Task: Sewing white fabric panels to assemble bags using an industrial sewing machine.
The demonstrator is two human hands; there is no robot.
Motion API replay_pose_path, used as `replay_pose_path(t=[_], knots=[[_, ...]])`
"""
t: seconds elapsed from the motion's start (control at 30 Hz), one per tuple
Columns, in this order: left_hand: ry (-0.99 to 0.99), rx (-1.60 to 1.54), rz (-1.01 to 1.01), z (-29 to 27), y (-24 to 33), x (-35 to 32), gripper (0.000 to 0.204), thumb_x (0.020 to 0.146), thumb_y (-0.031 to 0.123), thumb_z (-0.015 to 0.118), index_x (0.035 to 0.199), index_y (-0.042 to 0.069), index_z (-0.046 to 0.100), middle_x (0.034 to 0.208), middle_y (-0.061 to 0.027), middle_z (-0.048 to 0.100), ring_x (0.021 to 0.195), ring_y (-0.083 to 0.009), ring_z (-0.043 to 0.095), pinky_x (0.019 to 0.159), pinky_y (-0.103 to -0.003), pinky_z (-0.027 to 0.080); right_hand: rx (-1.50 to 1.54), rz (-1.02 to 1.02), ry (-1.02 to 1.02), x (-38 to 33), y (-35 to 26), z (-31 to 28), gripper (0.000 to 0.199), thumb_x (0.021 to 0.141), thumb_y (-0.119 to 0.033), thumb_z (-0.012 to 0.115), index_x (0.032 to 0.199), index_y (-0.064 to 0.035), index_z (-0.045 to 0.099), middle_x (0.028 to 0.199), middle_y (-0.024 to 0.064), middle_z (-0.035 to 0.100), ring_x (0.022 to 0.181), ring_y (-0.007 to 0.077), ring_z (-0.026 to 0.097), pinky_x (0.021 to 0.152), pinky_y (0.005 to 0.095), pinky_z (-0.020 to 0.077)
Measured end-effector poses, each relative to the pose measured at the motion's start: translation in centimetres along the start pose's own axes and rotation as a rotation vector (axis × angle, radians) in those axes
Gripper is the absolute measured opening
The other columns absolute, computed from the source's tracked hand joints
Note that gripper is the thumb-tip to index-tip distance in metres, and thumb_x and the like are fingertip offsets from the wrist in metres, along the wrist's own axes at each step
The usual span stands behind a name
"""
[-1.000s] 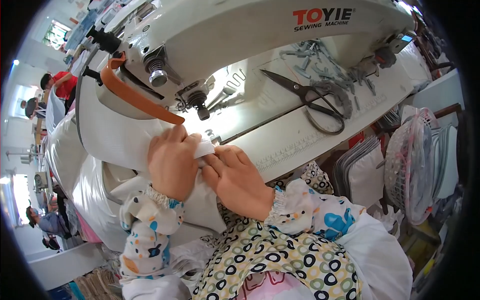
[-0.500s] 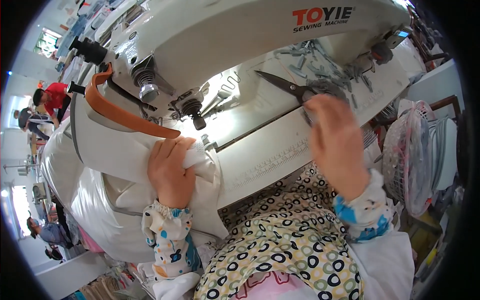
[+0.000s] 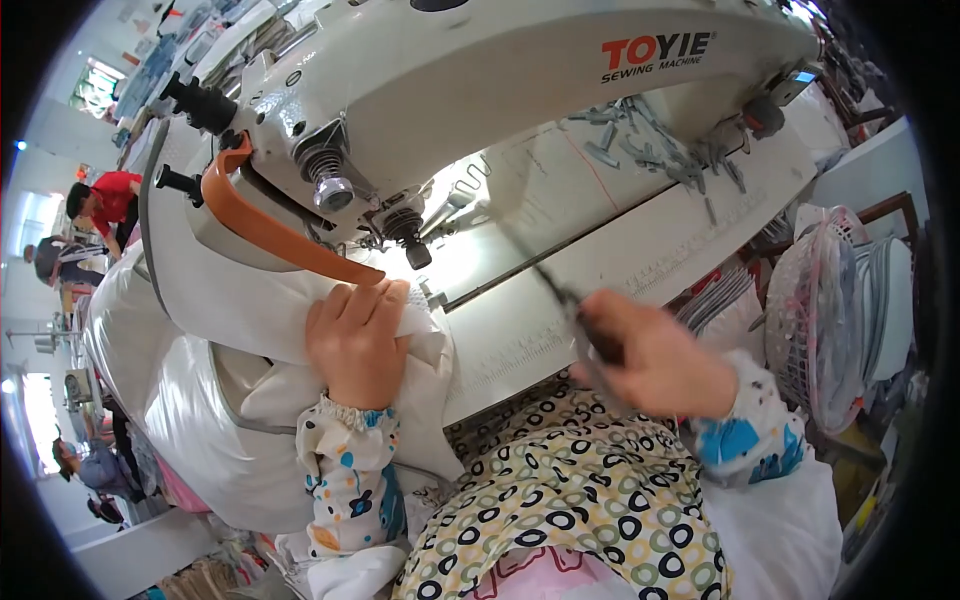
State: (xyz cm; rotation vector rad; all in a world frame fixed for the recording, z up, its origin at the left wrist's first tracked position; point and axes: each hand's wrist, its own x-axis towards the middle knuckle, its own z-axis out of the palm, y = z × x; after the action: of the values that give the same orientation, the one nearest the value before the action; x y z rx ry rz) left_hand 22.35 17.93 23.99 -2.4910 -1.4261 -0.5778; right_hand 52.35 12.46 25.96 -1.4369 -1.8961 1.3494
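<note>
My left hand (image 3: pixel 355 340) presses down on white fabric (image 3: pixel 240 400) at the near edge of the sewing table, just below the needle and presser foot (image 3: pixel 410 240) of a white sewing machine (image 3: pixel 500 90). My right hand (image 3: pixel 655 355) is shut on dark scissors (image 3: pixel 575 315), blurred by motion, held over the white table top (image 3: pixel 600 250) right of the fabric. The scissor blades point up and left toward the needle area.
An orange lever (image 3: pixel 265 225) curves over the fabric at the left. Several metal clips (image 3: pixel 650 150) lie on the table at the back right. A pink mesh basket (image 3: pixel 820 310) stands at the right. Other people (image 3: pixel 100 200) work at the far left.
My right hand left the fabric, reached right to the scissors lying on the table, took hold of them and now carries them back toward the fabric. My left hand stayed on the fabric.
</note>
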Motion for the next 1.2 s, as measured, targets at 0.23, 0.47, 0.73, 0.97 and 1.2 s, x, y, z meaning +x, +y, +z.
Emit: replay_pose_path(t=[0.23,0.47,0.73,0.97,1.2], knots=[[0.071,0.012,0.045,0.5,-0.2,-0.3,0.032,0.068,0.005,0.066,0.098,0.013,0.074,0.091,0.0019,0.069,0.076,-0.0188,0.061,0.064,-0.036,0.042,0.697,0.242,-0.265,0.8,-4.4,6.1,0.051,0.1,-0.059,0.046,0.099,-0.0078,0.047,0.072,0.0,0.048,0.061,0.0077,0.049,0.054,0.0241,0.0405],[0.107,0.008,0.06,0.9,-0.2,-0.3,0.034,0.068,0.005,0.066,0.1,0.015,0.074,0.091,0.0032,0.07,0.075,-0.017,0.061,0.064,-0.035,0.042,0.738,0.325,-0.286,2.8,-4.9,7.7,0.054,0.097,-0.062,0.049,0.101,-0.0084,0.048,0.07,-0.0001,0.047,0.056,0.0068,0.047,0.049,0.0238,0.0395],[0.109,-0.007,0.066,0.9,-0.3,-0.2,0.036,0.065,0.005,0.067,0.099,0.014,0.074,0.091,0.0028,0.07,0.075,-0.0174,0.061,0.064,-0.035,0.042,0.813,0.3,-0.183,3.5,-5.0,9.1,0.047,0.099,-0.056,0.052,0.099,-0.009,0.048,0.066,-0.0039,0.044,0.055,0.0057,0.045,0.049,0.0239,0.0384],[0.094,-0.058,0.04,1.1,-0.6,-0.4,0.037,0.063,0.002,0.064,0.097,0.013,0.074,0.091,0.0,0.07,0.077,-0.0204,0.062,0.065,-0.035,0.044,1.292,0.249,-0.148,2.9,-4.7,11.0,0.035,0.102,-0.044,0.053,0.094,-0.011,0.045,0.064,-0.0046,0.042,0.052,0.0053,0.04,0.047,0.0254,0.0355],[0.126,-0.182,0.033,1.0,-0.5,0.1,0.036,0.061,-0.001,0.066,0.095,0.007,0.073,0.085,-0.0068,0.068,0.078,-0.0285,0.06,0.071,-0.038,0.05,1.07,0.264,-0.098,3.4,-4.7,11.4,0.058,0.098,-0.064,0.041,0.102,-0.0075,0.048,0.064,-0.0017,0.043,0.052,0.0082,0.044,0.049,0.0261,0.0381]])
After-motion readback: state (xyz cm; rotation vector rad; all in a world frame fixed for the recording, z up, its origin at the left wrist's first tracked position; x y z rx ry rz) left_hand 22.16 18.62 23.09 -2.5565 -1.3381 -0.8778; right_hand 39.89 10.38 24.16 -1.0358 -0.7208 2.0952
